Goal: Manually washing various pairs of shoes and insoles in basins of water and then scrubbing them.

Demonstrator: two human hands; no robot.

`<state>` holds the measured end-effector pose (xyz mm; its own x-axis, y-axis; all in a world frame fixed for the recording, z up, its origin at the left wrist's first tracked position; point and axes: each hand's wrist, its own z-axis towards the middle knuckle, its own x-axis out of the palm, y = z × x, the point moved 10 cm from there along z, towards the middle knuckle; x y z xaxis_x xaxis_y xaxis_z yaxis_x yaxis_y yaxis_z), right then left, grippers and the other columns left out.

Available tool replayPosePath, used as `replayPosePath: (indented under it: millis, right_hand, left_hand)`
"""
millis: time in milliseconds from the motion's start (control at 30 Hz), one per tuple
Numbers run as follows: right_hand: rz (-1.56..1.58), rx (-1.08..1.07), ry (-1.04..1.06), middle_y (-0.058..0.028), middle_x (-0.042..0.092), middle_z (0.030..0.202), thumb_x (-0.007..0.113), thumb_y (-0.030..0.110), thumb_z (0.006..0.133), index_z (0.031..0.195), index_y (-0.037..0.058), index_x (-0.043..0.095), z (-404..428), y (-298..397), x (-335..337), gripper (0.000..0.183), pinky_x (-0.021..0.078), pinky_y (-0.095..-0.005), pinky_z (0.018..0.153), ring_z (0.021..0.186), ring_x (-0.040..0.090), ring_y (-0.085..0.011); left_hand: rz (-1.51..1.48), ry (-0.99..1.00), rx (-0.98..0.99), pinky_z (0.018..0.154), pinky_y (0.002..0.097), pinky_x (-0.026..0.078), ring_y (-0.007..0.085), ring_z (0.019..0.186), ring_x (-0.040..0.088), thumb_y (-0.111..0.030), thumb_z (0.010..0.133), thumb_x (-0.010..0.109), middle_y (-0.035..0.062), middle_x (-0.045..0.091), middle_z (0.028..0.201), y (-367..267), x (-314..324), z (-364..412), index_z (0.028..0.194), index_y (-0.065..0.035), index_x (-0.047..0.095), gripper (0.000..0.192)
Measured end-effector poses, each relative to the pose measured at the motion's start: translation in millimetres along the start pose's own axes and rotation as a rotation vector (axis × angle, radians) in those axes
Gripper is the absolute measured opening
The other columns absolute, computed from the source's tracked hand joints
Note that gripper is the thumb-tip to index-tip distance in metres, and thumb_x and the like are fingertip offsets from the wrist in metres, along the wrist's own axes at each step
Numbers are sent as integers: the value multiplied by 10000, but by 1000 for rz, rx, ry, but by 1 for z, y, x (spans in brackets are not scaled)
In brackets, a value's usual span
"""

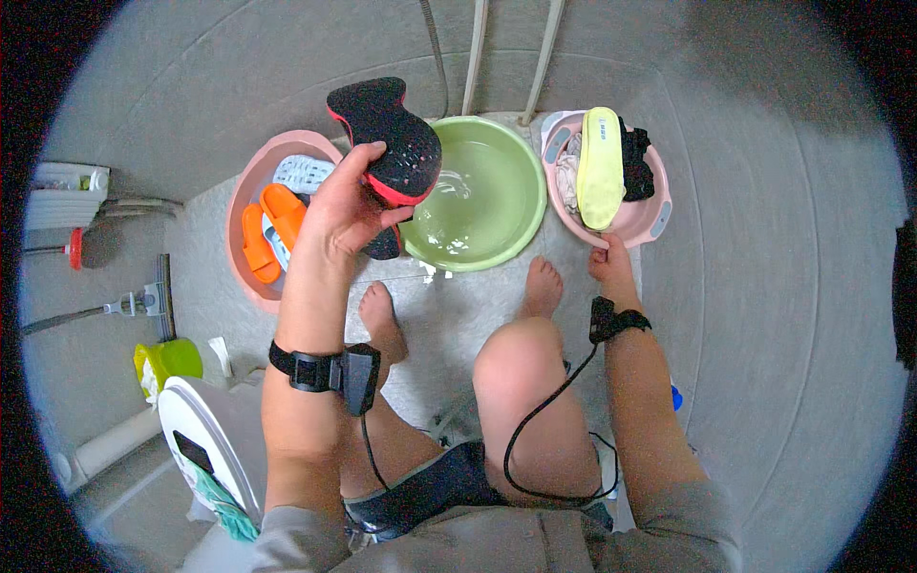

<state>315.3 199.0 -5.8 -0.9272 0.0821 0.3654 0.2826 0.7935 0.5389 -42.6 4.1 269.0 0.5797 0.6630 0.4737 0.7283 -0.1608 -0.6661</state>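
Note:
My left hand [354, 197] holds a black sole-shaped piece with a red edge [401, 150], speckled with small wet-looking spots. It is raised between a pink basin [247, 172] and a green basin of water [494, 193]. Another black piece [383, 245] shows partly below that hand. My right hand [611, 263] pinches the near rim of a smaller pink basin [630, 235], by the lower end of a yellow insole [602, 168]. Beside the insole lie black cloth [636, 161] and pale crumpled cloth [568, 175]. Orange slippers [283, 215] and light perforated footwear [302, 172] lie in the left basin.
A green bin [172, 364] stands at the left near a white toilet lid [208, 430]. A squeegee-like tool [147, 299] and a red-ended tool [75, 249] are further left. Two pale poles [542, 61] and a hose [437, 57] rise behind the green basin. Black cables hang from both wrists.

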Motion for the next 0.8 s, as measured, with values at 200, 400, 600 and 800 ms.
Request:
replayPosePath:
  millis: [200,400,600,800]
  right_hand:
    - [111,39,-77,30,409,542,585,88,796,706,136,473,-16,-12,-1,152,252,-213,343,415,350,-84]
    - [-287,-216,81,40,413,586,609,69,794,756,115,497,-47,-7,-18,127,275,-211,380,464,377,-76]
    - [-786,-301,219,20,415,711,465,-31,807,1130,35,459,-121,3,-61,330,345,-234,472,570,388,-92]
    - [-421,-154,-12,13,439,725,491,75,856,1045,87,496,-133,79,-56,190,322,-175,440,548,394,-64]
  left_hand:
    - [40,-59,24,714,445,580,287,988,614,-314,839,604,128,604,1121,-8,2,0,1199,-109,499,428]
    - [18,-50,-13,711,431,570,270,962,623,-337,839,601,107,612,1117,-6,1,7,1176,-107,523,416]
    - [162,-109,87,601,442,493,219,800,626,-301,786,646,61,649,949,17,0,30,1106,-123,541,381]
    - [953,-455,213,900,378,459,380,1019,575,-381,577,733,245,580,1110,34,-21,44,1203,33,434,808]
